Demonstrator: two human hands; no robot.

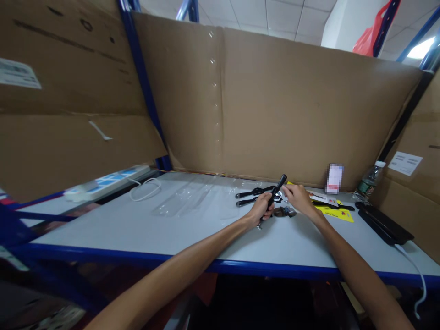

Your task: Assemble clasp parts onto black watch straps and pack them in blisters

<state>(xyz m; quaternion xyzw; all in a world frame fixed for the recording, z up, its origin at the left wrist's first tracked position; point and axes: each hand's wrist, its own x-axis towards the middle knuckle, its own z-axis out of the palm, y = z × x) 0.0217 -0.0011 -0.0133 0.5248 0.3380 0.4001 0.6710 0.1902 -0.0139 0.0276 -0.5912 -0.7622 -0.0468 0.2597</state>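
My left hand (261,208) is wrapped round a black spokeshave (282,181), held tilted above the table with one handle pointing up and away. Bright metal shows at its middle. Just to the right, my right hand (298,198) has its fingers pinched close to that metal part; what they hold is too small to tell. Behind my left hand lie two more black tools of similar shape, a farther one (256,191) and a nearer one (245,202). Below my right hand rests a small pile of dark and metal parts (284,211).
Clear plastic packaging (185,201) lies left of the tools. On the right are a yellow card (338,213) with a black tool, a blurred upright box-like thing (334,178), a water bottle (370,181) and a black corded device (383,223). A power strip (106,183) stands left; cardboard (275,110) walls the back.
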